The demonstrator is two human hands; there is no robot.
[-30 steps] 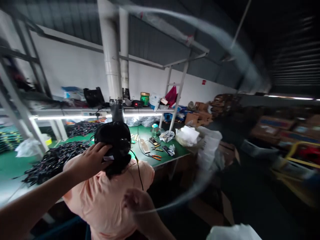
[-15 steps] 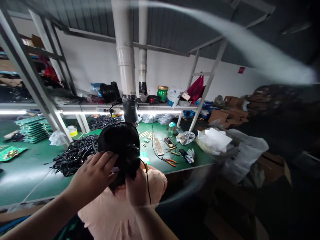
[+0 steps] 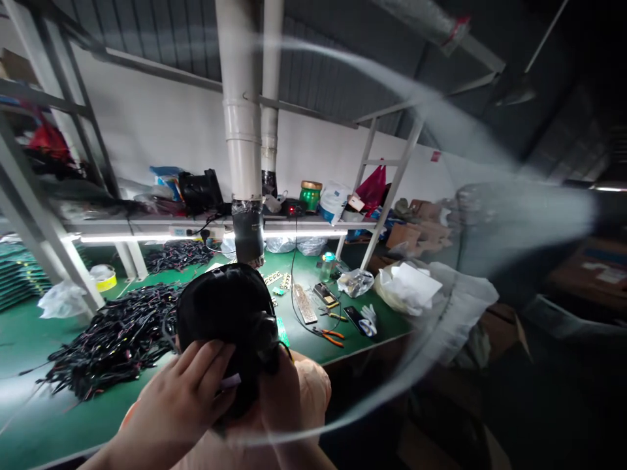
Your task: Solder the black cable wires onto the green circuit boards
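A person in a peach top (image 3: 313, 385) sits in front of me, back turned, at the green bench. Black headgear (image 3: 220, 307) covers the person's head; its details are lost in shadow. My left hand (image 3: 189, 385) is at its lower left rear, fingers curled together against it. A small pale strip (image 3: 230, 381) shows by those fingertips. At the lower right rear, my right hand (image 3: 280, 395) is closed on the dark edge of the headgear, its fingertips mostly hidden. A thin black cable runs down beside this hand.
A heap of black cables (image 3: 117, 333) lies left on the green bench (image 3: 29, 365). Orange-handled pliers (image 3: 330, 336), a phone (image 3: 351, 316) and a glove (image 3: 368, 320) lie right. A white duct (image 3: 243, 143) hangs above the head. Plastic bags (image 3: 460, 307) stand beyond the bench's right end.
My view has turned slightly right and up, so the bench appears shifted left. Both hands stay at the headgear, which sits a little lower in view.
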